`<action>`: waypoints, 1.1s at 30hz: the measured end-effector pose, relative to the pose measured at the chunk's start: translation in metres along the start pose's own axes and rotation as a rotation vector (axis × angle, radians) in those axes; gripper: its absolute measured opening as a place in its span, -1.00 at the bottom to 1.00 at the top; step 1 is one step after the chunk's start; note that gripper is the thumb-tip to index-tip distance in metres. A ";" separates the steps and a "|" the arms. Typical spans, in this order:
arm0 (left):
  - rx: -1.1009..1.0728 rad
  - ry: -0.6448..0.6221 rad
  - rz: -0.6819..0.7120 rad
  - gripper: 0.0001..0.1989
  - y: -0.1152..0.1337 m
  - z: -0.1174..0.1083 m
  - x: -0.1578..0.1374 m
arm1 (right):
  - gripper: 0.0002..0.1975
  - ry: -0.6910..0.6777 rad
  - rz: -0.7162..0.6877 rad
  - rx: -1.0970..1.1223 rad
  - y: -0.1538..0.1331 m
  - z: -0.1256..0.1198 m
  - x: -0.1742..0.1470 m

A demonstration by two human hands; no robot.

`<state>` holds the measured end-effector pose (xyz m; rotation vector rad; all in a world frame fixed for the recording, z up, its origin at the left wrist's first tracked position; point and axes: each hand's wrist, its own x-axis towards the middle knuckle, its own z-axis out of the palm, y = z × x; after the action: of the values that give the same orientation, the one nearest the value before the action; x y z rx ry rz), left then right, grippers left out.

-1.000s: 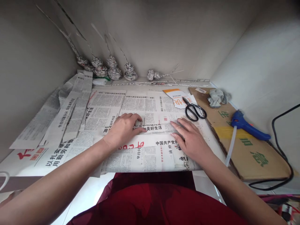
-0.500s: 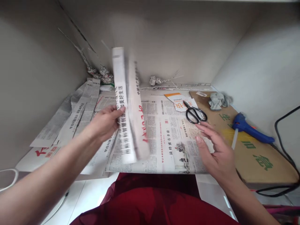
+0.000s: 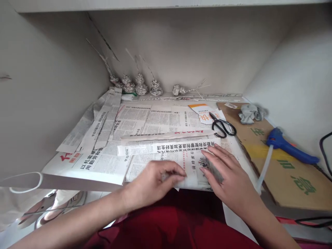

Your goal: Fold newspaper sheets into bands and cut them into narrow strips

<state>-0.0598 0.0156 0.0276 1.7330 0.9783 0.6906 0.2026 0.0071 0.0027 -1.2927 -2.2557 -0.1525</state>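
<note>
A folded newspaper strip point(image 3: 145, 148) lies crosswise on the spread newspaper sheet point(image 3: 166, 119). Behind it rests a second strip point(image 3: 155, 136) with red print. My left hand point(image 3: 159, 180) is low over the sheet's front edge, thumb and fingertips pinched together; what is between them, if anything, I cannot make out. Over the right end of the folded strip, my right hand point(image 3: 225, 169) is spread, its fingertips touching or just above the paper. Black-handled scissors point(image 3: 220, 127) lie just beyond it, partly on a torn white and orange paper piece point(image 3: 203, 112).
Cut newspaper strips point(image 3: 93, 124) overlap at the left. Several woven paper gourds point(image 3: 141, 86) stand along the back wall, beside thin paper rods point(image 3: 194, 98). At the right, a blue glue gun point(image 3: 290, 145) and a grey cloth point(image 3: 251, 113) rest on cardboard point(image 3: 280, 173). A shelf edge point(image 3: 166, 6) hangs overhead.
The strips my left hand held upright now lie crosswise on the sheet, released. That hand has moved right and down to the front edge; my right hand has come slightly left. The view has shifted.
</note>
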 end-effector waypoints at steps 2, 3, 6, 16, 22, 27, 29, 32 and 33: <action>0.395 0.275 0.217 -0.73 -0.012 -0.026 0.003 | -0.54 -0.037 -0.003 -0.016 0.001 0.004 0.002; 0.563 0.354 0.248 -0.61 -0.020 -0.040 0.005 | -0.52 -0.056 -0.016 -0.022 0.002 0.005 0.005; 0.882 0.343 0.138 -0.37 -0.047 -0.070 0.010 | -0.45 -0.149 -0.080 -0.047 0.005 0.008 0.028; 0.881 0.143 0.078 -0.48 -0.066 -0.084 -0.005 | -0.39 -0.339 -0.060 -0.074 0.037 0.029 0.053; 0.793 0.093 0.187 -0.57 -0.060 -0.081 0.000 | -0.49 -0.281 -0.090 -0.081 0.024 0.011 0.021; 0.774 0.108 0.222 -0.58 -0.063 -0.073 0.004 | -0.50 -0.279 -0.121 -0.040 0.009 0.021 0.031; 0.787 0.125 0.229 -0.58 -0.065 -0.074 0.001 | -0.49 -0.312 -0.167 -0.019 0.005 0.030 0.038; 0.812 0.177 0.228 -0.58 -0.070 -0.078 -0.009 | -0.52 -0.340 -0.206 -0.010 0.002 0.042 0.044; 0.816 0.199 0.219 -0.57 -0.071 -0.080 -0.013 | -0.52 -0.340 -0.205 -0.007 0.002 0.045 0.044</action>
<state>-0.1520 0.0560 -0.0111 2.5454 1.3348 0.6525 0.1694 0.0575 -0.0146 -1.1584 -2.6783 -0.0131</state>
